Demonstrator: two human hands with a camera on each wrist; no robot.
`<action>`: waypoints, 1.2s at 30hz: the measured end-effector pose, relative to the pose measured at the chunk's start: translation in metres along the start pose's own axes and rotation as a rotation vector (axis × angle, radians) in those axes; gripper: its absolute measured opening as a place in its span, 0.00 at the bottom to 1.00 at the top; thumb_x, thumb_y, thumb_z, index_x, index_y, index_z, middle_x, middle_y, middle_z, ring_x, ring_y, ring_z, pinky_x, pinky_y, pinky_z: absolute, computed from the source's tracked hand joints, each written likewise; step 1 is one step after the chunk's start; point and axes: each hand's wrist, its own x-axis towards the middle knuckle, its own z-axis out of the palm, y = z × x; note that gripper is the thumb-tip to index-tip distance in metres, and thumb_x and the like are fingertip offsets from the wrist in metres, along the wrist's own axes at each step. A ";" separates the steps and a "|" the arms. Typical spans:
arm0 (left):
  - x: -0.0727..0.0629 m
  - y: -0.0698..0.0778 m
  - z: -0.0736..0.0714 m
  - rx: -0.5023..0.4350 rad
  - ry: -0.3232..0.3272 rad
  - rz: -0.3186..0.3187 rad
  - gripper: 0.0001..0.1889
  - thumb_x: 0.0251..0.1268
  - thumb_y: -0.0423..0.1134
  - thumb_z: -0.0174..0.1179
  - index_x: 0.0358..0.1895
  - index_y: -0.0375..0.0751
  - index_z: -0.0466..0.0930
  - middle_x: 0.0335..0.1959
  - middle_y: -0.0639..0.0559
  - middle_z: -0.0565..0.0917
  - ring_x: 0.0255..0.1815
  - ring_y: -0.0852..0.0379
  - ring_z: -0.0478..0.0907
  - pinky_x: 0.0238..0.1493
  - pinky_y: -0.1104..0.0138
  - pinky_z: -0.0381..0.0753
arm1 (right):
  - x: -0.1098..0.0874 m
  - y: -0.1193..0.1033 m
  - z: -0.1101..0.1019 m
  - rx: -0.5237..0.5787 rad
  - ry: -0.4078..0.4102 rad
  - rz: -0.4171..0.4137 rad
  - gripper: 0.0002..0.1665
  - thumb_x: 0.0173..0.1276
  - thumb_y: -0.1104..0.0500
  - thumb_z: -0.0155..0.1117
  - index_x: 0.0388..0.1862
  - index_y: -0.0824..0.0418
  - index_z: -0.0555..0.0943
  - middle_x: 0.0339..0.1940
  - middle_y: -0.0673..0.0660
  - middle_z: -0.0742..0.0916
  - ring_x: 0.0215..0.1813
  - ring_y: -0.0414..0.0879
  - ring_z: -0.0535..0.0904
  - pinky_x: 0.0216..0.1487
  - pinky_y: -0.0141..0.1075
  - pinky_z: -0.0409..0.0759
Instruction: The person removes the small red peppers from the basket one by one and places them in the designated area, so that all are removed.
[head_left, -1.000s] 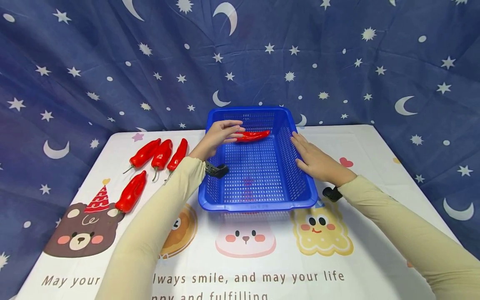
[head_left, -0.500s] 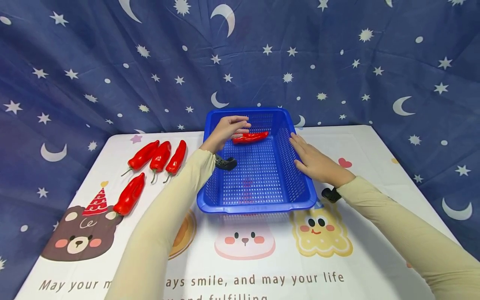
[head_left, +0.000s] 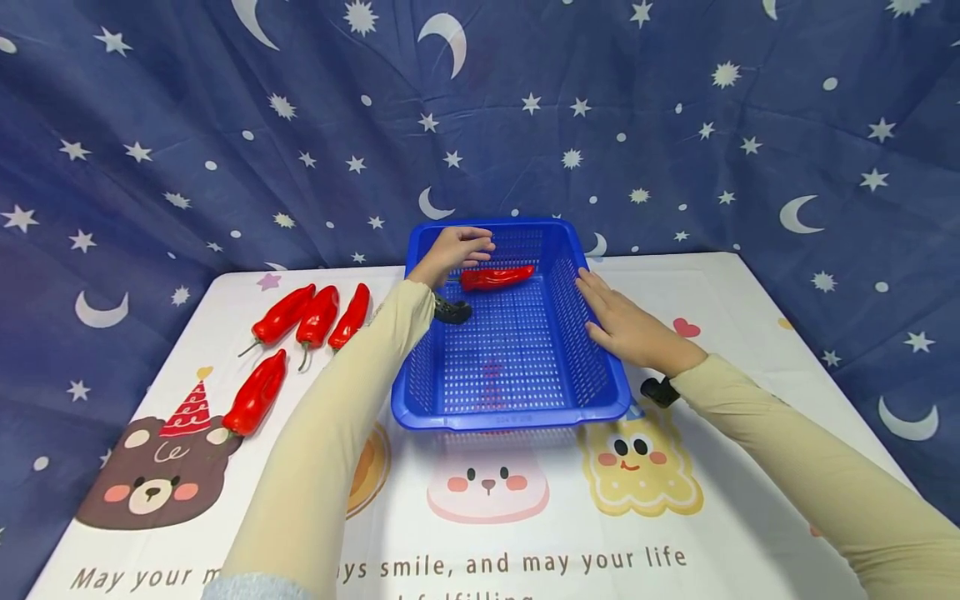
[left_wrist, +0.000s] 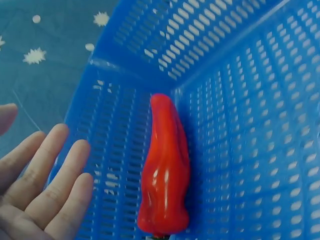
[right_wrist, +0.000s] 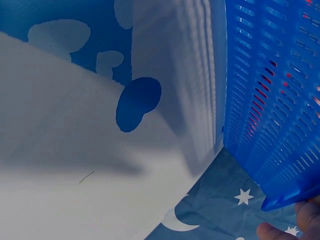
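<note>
A blue plastic basket [head_left: 510, 419] with slotted walls stands at the middle of the table. Inside it, along the far wall, lies one red pepper [head_left: 497, 278]. My left hand [head_left: 456, 250] hovers over the basket's far left part, with nothing held. Its fingers [left_wrist: 70, 175] are loosely extended and apart from the pepper [left_wrist: 165, 172] in the left wrist view. On the basket's right rim rests my right hand [head_left: 626, 329], fingers straight. Only a few of its fingertips [right_wrist: 307, 217] show in the right wrist view, at the rim's corner.
Several red peppers lie on the table left of the basket, among them a lone pepper [head_left: 257, 393] nearer the front. A white printed cloth [head_left: 750, 317] covers the table. Behind it hangs a dark blue curtain [head_left: 645, 108] with stars and moons.
My left hand has shifted slightly away from me, and its forearm has swung right. The right hand stays on the rim, and the pepper in the basket has kept its place.
</note>
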 end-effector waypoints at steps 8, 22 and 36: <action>0.018 -0.001 -0.005 0.100 -0.093 -0.074 0.21 0.70 0.40 0.51 0.64 0.37 0.69 0.60 0.40 0.77 0.59 0.47 0.76 0.63 0.60 0.73 | 0.000 0.002 0.001 -0.002 0.013 -0.009 0.39 0.73 0.53 0.41 0.75 0.67 0.41 0.78 0.63 0.45 0.78 0.60 0.40 0.74 0.59 0.46; 0.035 -0.003 -0.007 0.198 -0.164 -0.109 0.21 0.70 0.36 0.52 0.63 0.36 0.70 0.61 0.39 0.75 0.60 0.46 0.76 0.63 0.60 0.73 | -0.002 0.003 0.001 -0.006 0.014 -0.018 0.39 0.73 0.54 0.41 0.75 0.67 0.42 0.78 0.64 0.46 0.78 0.60 0.40 0.74 0.58 0.47; 0.042 -0.003 -0.012 0.302 -0.192 -0.148 0.21 0.69 0.36 0.52 0.64 0.35 0.68 0.65 0.41 0.72 0.62 0.45 0.73 0.67 0.58 0.69 | -0.001 0.002 0.000 -0.010 0.006 -0.016 0.39 0.73 0.54 0.41 0.75 0.67 0.42 0.78 0.63 0.45 0.78 0.60 0.40 0.74 0.58 0.47</action>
